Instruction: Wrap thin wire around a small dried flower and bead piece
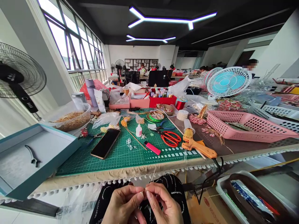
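Observation:
Below the table edge, over my lap, my left hand (125, 203) and my right hand (163, 203) meet fingertip to fingertip. Both pinch a thin pale thread (153, 174) that rises from the pinch toward the table edge. What else sits in the pinch is too small to make out. On the green cutting mat (121, 152) above lie a black phone (105, 143), a pink lighter (152, 148), red scissors (170, 138), a small glue bottle (139, 130) and a long stem with a yellow flower (130, 130).
An orange glue gun (198, 147) lies at the mat's right. A pink basket (247, 126), a teal box lid (32, 155) with a black clip, a clear bowl of straw (70, 118) and two fans stand around. Other people sit at far tables.

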{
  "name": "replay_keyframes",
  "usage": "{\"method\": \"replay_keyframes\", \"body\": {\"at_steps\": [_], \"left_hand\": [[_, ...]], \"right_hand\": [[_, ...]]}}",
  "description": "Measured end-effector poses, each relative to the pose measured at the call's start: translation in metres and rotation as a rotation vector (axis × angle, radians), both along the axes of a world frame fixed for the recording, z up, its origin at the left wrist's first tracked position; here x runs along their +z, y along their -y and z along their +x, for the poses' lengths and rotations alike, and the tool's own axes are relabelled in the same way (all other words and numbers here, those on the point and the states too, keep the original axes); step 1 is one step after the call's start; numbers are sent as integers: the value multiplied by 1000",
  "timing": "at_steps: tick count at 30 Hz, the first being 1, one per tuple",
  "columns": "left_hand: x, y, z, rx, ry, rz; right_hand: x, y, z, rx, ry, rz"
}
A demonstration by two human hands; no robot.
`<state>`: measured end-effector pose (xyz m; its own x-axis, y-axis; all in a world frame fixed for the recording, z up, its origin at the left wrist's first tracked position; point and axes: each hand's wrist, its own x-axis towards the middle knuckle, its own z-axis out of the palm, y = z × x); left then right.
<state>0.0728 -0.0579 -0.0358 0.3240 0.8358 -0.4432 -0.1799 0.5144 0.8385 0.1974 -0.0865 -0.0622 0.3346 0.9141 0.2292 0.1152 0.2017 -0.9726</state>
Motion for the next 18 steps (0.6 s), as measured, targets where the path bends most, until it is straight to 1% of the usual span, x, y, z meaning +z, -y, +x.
{"method": "replay_keyframes", "body": {"at_steps": [5,7,9,12,15,18], "left_hand": [[15,-4,-5,-70,-26,22],[19,-5,-5,-95,-45,29],[19,-5,-5,-95,-47,23],[14,-4,-4,-67,-35,16],[7,-1,-1,-16,-16,15],[4,4,4,74,49,-3]], "right_hand": [[12,1,8,103,96,0],[13,1,9,114,123,12],[11,1,8,112,134,30],[3,2,1,56,125,61],[-6,2,-10,-60,126,95],[-12,2,-22,-148,77,103]]}}
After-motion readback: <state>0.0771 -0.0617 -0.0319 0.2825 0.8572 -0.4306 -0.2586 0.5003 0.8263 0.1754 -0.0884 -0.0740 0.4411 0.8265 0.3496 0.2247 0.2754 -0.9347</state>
